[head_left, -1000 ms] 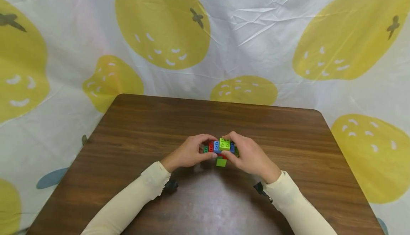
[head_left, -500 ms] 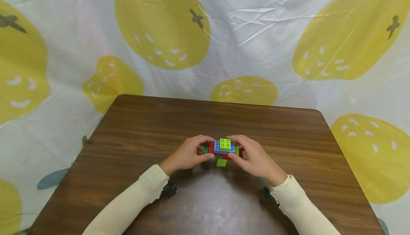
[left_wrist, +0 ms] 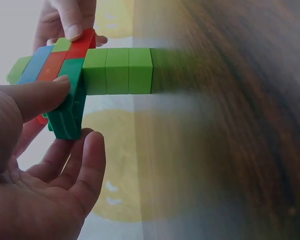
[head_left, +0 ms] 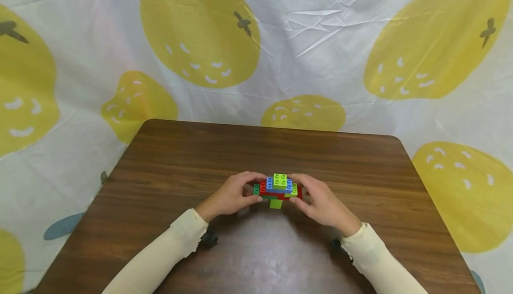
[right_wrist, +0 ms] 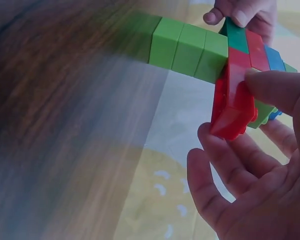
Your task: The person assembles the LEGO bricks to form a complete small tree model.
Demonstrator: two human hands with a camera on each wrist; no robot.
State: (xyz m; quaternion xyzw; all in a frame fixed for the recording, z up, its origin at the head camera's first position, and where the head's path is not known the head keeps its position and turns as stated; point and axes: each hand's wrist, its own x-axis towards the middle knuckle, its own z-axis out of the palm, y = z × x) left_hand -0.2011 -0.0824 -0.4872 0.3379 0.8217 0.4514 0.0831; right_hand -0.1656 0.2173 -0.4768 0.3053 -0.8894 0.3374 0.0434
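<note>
A toy building-block model stands upright on the table. Its stem is a column of three lime blocks (left_wrist: 117, 71). Above, the model widens with a dark green block (left_wrist: 70, 107) on the left and a red block (right_wrist: 235, 95) on the right. It narrows upward through red and lime blocks to a blue block (head_left: 270, 184) and a lime block (head_left: 279, 180) on top. My left hand (head_left: 228, 197) pinches the dark green end between thumb and fingers. On the opposite side, my right hand (head_left: 322, 202) grips the red end, its thumb along the front face.
The model stands on a brown wood-grain table (head_left: 192, 151) with rounded far corners. Behind the table hangs a white cloth (head_left: 312, 62) printed with yellow lemons. Dark devices sit under both wrists, below the cream sleeves (head_left: 176, 240).
My right hand has slid down and outward from the top blocks to the red end. The left hand has shifted slightly outward. The stacked model has stayed in place.
</note>
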